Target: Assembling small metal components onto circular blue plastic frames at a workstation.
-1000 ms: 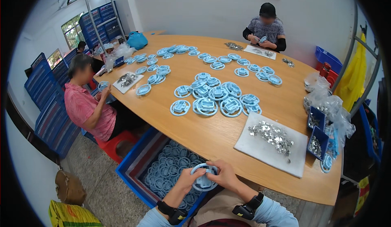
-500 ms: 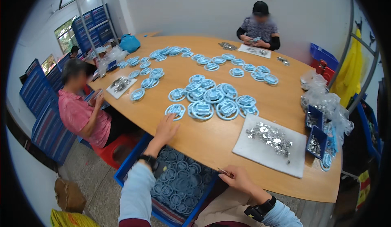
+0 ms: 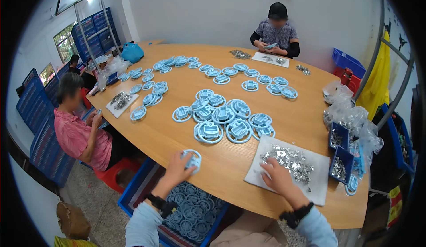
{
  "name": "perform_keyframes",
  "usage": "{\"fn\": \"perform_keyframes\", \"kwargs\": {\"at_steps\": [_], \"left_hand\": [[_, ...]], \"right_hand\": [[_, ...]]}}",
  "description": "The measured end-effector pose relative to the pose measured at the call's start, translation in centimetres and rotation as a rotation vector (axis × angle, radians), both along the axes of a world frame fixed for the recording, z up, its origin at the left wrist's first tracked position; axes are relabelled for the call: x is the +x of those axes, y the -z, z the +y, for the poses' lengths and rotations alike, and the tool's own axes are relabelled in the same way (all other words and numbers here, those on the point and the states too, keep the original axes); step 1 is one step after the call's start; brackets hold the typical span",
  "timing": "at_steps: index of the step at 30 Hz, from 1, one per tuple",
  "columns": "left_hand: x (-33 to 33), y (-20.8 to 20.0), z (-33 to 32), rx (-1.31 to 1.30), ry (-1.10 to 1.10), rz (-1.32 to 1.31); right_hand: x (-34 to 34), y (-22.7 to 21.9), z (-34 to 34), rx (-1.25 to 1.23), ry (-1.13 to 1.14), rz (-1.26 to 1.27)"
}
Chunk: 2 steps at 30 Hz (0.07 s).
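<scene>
My left hand (image 3: pixel 175 170) is closed on the edge of a light blue round plastic part (image 3: pixel 194 160), held just above the table near its front edge. My right hand (image 3: pixel 281 178) reaches over a white board (image 3: pixel 320 169), thumb and fingers apart, at the left side of a heap of small shiny metal pieces (image 3: pixel 298 166). Whether its fingertips touch any piece is too small to tell. Beyond my hands lies a heap of the same blue round parts (image 3: pixel 222 114), several stacked over one another.
Below the table edge, a blue crate (image 3: pixel 128 196) holds many more blue parts. Dark blue trays (image 3: pixel 341 165) of metal pieces and clear plastic bags (image 3: pixel 361 125) stand at the right. Two co-workers sit at the far side (image 3: pixel 277 29) and left (image 3: pixel 82 131) of the wooden table (image 3: pixel 155 138).
My left hand has taken a blue part from the table and drawn it nearer. My right hand has moved from the table's front edge up to the metal pieces, its fingers spreading.
</scene>
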<state>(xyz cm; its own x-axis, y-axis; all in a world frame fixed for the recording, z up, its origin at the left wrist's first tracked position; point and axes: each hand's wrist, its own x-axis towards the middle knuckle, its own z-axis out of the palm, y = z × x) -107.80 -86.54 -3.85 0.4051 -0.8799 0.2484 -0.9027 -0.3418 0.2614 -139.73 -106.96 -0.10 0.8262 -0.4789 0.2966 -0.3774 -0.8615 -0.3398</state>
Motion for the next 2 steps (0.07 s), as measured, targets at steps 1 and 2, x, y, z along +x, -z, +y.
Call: {"fn": "perform_keyframes", "kwargs": {"at_steps": [1,2], "left_hand": [[-1.6,0.0,0.6,0.005,0.038,0.026],[-3.4,-0.2,0.2,0.000,0.090,0.053]], "right_hand": [[2.3,0.2,-1.4,-0.047,-0.055,-0.017],[4.0,0.1,-2.8,-0.044,-0.107,0.026]]}}
